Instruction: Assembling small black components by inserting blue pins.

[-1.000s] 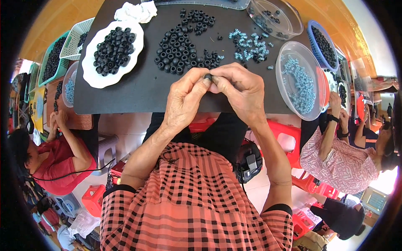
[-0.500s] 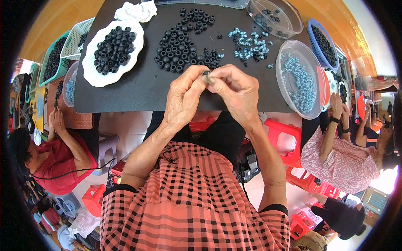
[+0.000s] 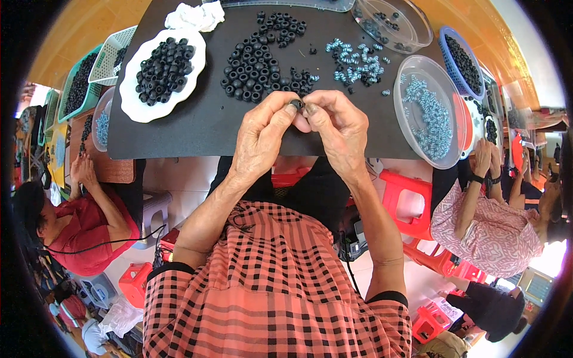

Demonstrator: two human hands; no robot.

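Between the thumb and forefinger of my left hand (image 3: 262, 132) is a small black hollow round piece (image 3: 296, 104), its opening facing up. My right hand (image 3: 338, 128) is pinched close against it; whatever its fingertips hold is too small and covered to name. Just beyond both hands lies a loose pile of similar black hollow pieces (image 3: 250, 68) on the dark table (image 3: 179, 134). To the right of that pile, small blue-and-silver striped coil-like pieces (image 3: 358, 62) are scattered with some black bits.
A scalloped white plate (image 3: 131, 98) of black pieces sits left, beside crumpled white tissue (image 3: 194, 17). On the right are a clear tray (image 3: 406, 128) of blue coil-like pieces and another clear round tray (image 3: 418, 24). People work at both sides; red stools (image 3: 406, 200) stand below.
My right fingertips have drawn slightly back from the black piece, so its open ring now shows more clearly in my left fingers. The piles look the same.
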